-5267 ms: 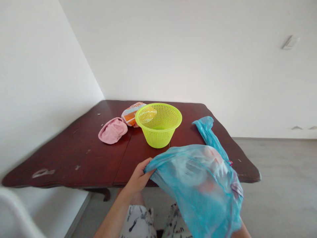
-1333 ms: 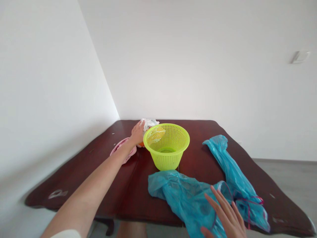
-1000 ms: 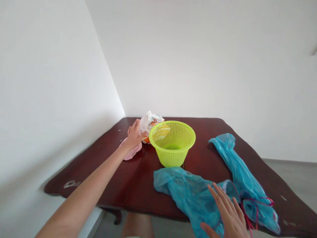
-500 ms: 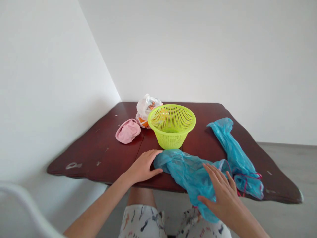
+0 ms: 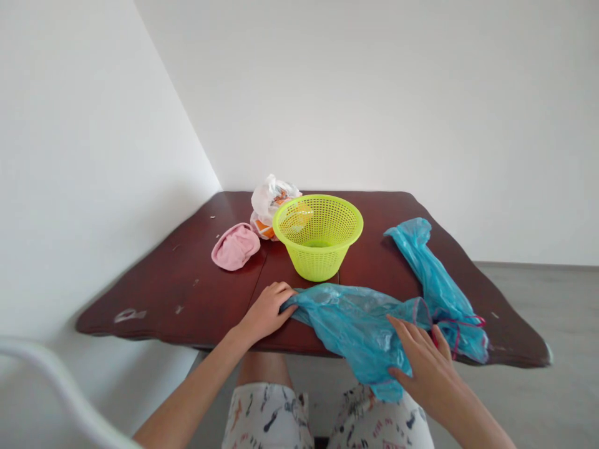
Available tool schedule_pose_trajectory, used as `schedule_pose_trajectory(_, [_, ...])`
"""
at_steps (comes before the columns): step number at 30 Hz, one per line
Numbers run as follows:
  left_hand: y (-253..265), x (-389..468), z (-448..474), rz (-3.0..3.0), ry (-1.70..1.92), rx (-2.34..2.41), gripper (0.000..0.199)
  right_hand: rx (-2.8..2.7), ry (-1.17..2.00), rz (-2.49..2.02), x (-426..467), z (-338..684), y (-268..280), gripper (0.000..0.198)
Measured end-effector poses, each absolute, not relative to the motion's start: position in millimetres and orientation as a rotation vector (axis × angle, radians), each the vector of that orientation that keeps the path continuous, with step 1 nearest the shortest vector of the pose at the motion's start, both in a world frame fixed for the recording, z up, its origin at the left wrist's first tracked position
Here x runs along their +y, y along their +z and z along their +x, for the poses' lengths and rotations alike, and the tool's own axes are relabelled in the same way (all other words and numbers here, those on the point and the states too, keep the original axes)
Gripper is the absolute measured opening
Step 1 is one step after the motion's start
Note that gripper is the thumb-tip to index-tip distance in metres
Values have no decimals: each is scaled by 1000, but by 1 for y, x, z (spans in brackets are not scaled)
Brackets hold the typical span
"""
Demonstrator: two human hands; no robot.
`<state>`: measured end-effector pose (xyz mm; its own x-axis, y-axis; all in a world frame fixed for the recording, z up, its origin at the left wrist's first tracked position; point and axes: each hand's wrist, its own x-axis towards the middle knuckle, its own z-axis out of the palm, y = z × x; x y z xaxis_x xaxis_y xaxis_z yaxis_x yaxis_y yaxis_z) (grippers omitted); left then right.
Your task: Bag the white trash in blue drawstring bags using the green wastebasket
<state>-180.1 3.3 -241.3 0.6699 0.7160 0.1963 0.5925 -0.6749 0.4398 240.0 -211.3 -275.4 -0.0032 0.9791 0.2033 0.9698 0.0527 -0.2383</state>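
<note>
A crumpled blue plastic bag (image 5: 349,315) with a pink edge stretches across the near side of the table, part of it hanging over the edge above my lap. My left hand (image 5: 269,312) pinches the bag's left end between thumb and fingers. At the other end, my right hand (image 5: 423,358) lies against the film, thumb and fingers spread apart. Just behind the bag stands a yellow-green plastic basket (image 5: 318,262) with mesh walls and nothing visible inside.
On the dark red-brown table (image 5: 163,280), a second blue plastic bag (image 5: 435,274) lies right, meeting the first. A pink cap-like cloth item (image 5: 236,247) sits left of the basket, and a white plastic bag (image 5: 269,202) with orange patches lies behind it. White walls border the table.
My left fingers have closed on the bag's end and drawn it slightly left and toward me, stretching it flatter. My right hand stays spread on the bag. The view has shifted slightly.
</note>
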Motion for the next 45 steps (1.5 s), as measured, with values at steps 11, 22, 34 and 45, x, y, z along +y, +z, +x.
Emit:
schedule_pose_trajectory(11, [-247, 2, -181, 2556, 508, 1070, 18, -2020, 133, -1986, -208, 240, -269, 91])
schedule_pose_trajectory(22, [-248, 2, -181, 2572, 552, 1064, 16, -1995, 280, -1979, -209, 230, -262, 91])
schedule_pose_trajectory(34, [-228, -33, -184, 2647, 1223, 639, 19, -1847, 173, -1780, -195, 112, -239, 155])
schedule_pose_trajectory(45, [-152, -101, -143, 1441, 1368, 657, 19, -1705, 911, -1375, -179, 59, -226, 46])
